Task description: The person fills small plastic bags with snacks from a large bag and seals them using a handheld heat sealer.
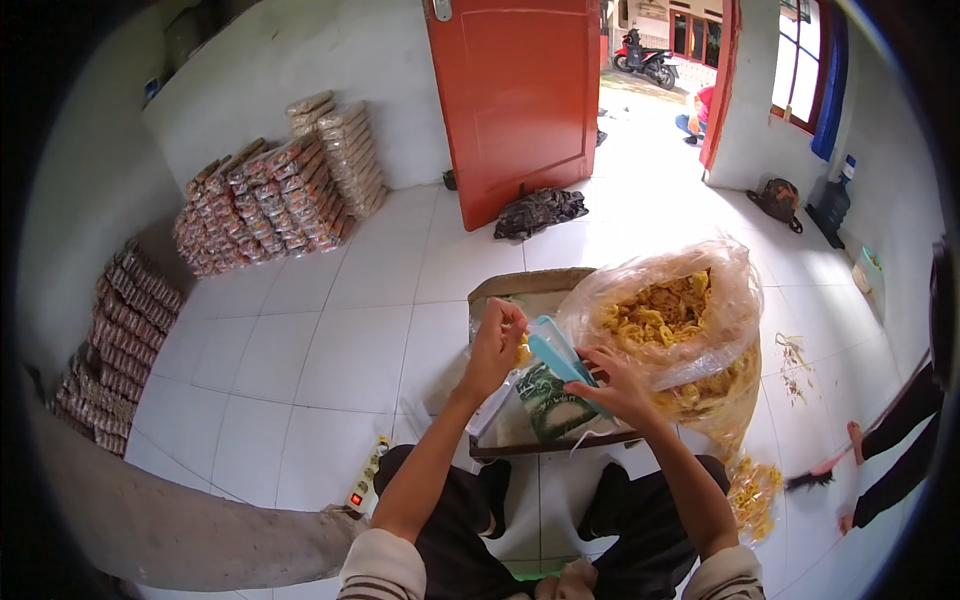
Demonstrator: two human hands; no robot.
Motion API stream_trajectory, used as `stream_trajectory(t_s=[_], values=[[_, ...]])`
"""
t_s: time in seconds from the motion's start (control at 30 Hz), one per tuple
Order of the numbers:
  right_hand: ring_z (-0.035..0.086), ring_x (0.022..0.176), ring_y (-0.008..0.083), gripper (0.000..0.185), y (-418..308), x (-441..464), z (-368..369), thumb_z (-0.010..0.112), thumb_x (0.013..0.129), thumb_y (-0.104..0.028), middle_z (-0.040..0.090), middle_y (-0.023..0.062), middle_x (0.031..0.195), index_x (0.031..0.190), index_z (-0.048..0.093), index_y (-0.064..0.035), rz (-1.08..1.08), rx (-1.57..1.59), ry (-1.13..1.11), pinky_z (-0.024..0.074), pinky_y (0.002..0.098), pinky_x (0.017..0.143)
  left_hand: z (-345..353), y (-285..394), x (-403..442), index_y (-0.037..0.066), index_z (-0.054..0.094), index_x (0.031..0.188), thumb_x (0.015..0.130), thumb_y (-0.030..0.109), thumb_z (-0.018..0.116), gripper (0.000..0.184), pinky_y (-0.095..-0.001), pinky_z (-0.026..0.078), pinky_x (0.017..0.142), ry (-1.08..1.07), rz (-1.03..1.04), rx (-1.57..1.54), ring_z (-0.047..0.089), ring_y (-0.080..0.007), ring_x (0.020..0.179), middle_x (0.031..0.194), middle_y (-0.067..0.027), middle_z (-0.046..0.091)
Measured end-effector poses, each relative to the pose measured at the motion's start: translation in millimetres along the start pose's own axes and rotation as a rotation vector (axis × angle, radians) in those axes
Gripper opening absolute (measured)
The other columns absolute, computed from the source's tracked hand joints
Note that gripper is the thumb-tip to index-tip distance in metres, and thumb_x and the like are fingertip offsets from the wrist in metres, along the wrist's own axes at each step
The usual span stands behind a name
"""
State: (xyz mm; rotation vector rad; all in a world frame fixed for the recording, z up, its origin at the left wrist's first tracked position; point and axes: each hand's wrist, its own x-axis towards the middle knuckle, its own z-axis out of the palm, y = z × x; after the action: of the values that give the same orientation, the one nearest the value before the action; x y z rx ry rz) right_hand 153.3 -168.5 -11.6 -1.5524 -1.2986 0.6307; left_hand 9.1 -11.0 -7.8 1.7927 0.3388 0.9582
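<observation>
My left hand (496, 342) is raised over the low tray, its fingers pinched together. A bit of yellow snack (523, 350) shows just beside them; what the fingers grip is unclear. In my right hand (622, 388) is a light-blue long-jawed tool (560, 362), which looks like a hand sealer, tilted toward the left hand. Under both hands lies a green printed bag (548, 402) in the shallow tray (530, 283). A white flat piece (491, 405) rests at its left. Right of the tray stands a big clear sack (735, 285) full of yellow-brown snack pieces (662, 308).
A power strip (367, 478) lies on the tiles near my left knee. Stacks of packed goods (265, 205) line the left wall. A red door (520, 100) stands open. At right are another person's legs (895, 450), a broom (812, 476) and a smaller snack bag (752, 498).
</observation>
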Motion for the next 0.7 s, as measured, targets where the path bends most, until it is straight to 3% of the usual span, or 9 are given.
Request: stream_trajectory(t_s=[0.1, 0.43, 0.53, 0.63, 0.7], values=[[0.059, 0.086, 0.0189, 0.057, 0, 0, 2, 0.073, 0.071, -0.028, 0.055, 0.0126, 0.104, 0.116, 0.053, 0.0007, 0.002, 0.034, -0.006, 0.0479, 0.0286, 0.074, 2, 1, 0, 0.004, 0.041, 0.094, 0.092, 0.019, 0.046, 0.015, -0.0262, 0.043, 0.067, -0.018, 0.107, 0.074, 0.047, -0.0112, 0.075, 0.086, -0.0049, 0.045], [0.058, 0.082, 0.0159, 0.05, 5, 2, 4, 0.071, 0.073, -0.026, 0.057, 0.0104, 0.099, 0.112, 0.055, 0.0019, 0.006, 0.092, 0.021, 0.0478, 0.0271, 0.07, 1, 2, -1, 0.005, 0.042, 0.092, 0.091, 0.018, 0.048, 0.014, -0.0266, 0.042, 0.069, -0.005, 0.036, -0.019, 0.047, -0.0107, 0.077, 0.086, -0.0044, 0.046], [0.057, 0.085, 0.0128, 0.048, 3, 3, 4, 0.069, 0.076, -0.016, 0.052, 0.0071, 0.103, 0.114, 0.051, 0.0085, 0.041, 0.099, -0.024, 0.0475, 0.0231, 0.072, -1, 1, -1, 0.005, 0.041, 0.091, 0.091, 0.018, 0.048, 0.015, -0.0266, 0.042, 0.07, -0.007, 0.059, 0.031, 0.047, -0.0108, 0.078, 0.086, -0.0042, 0.046], [0.057, 0.084, 0.0122, 0.046, 3, 2, 5, 0.069, 0.076, -0.018, 0.054, 0.007, 0.101, 0.112, 0.054, 0.0067, 0.029, 0.066, 0.012, 0.0467, 0.0235, 0.07, -2, -6, 0, 0.005, 0.042, 0.092, 0.091, 0.019, 0.049, 0.016, -0.0267, 0.042, 0.072, -0.009, 0.077, -0.003, 0.048, -0.0112, 0.08, 0.087, -0.0042, 0.048], [0.058, 0.081, 0.0182, 0.043, -3, -1, 6, 0.07, 0.074, -0.024, 0.059, 0.0114, 0.096, 0.108, 0.059, 0.0006, -0.012, 0.01, 0.105, 0.0466, 0.03, 0.071, -5, -6, 1, 0.006, 0.047, 0.099, 0.088, 0.019, 0.055, 0.019, -0.0267, 0.042, 0.075, -0.06, -0.031, -0.075, 0.049, -0.0117, 0.085, 0.096, -0.0049, 0.051]])
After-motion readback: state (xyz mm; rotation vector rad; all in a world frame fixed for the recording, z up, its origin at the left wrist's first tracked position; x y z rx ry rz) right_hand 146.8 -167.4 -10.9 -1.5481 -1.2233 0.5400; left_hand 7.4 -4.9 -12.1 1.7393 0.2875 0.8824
